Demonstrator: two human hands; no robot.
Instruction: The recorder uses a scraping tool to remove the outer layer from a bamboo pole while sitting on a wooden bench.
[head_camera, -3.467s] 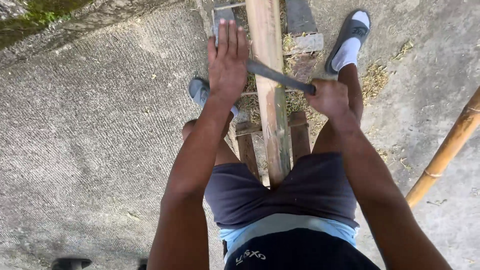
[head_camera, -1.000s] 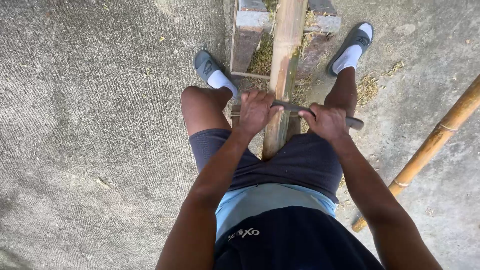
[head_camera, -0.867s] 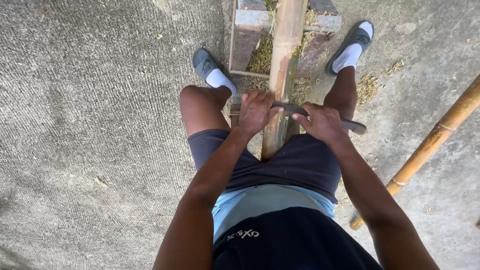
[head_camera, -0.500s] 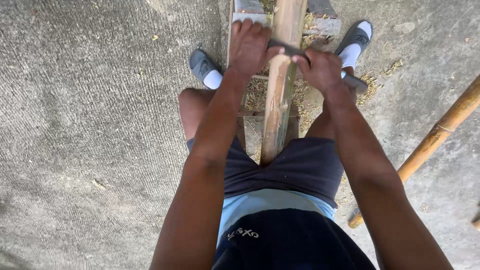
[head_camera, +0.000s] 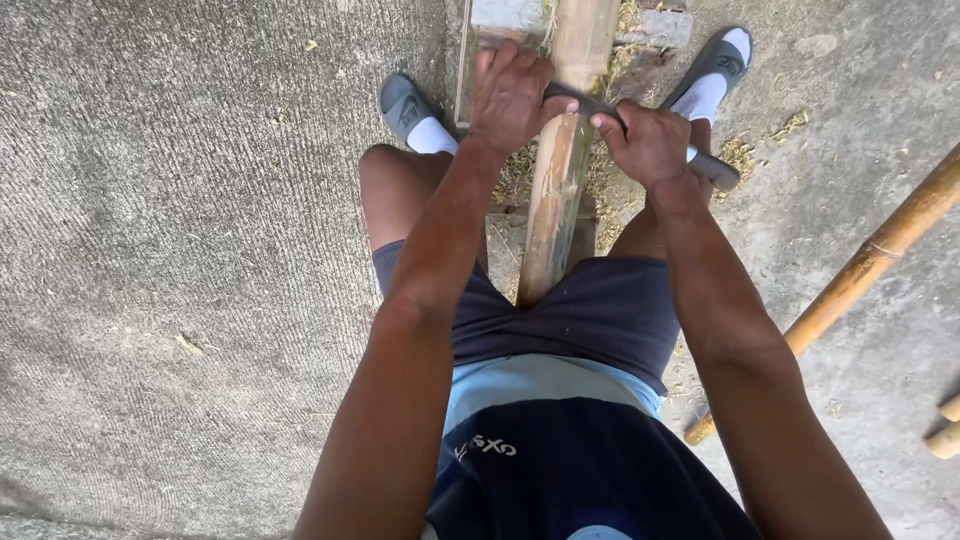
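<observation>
A thick bamboo pole runs away from me between my knees, resting on a low wooden stand. A dark metal blade lies across the pole. My left hand grips the blade's left end, its fingers curled over the pole's left side. My right hand is closed around the blade's handle, which sticks out to the right of the pole. Both arms are stretched forward over my dark shorts.
My feet in grey slides and white socks sit either side of the stand. A thinner bamboo pole lies diagonally on the concrete at right, with two more pole ends by the right edge. Shavings are scattered under the stand.
Both hands and the blade have moved away from me along the pole, from close to my lap to near the stand. My arms are now extended.
</observation>
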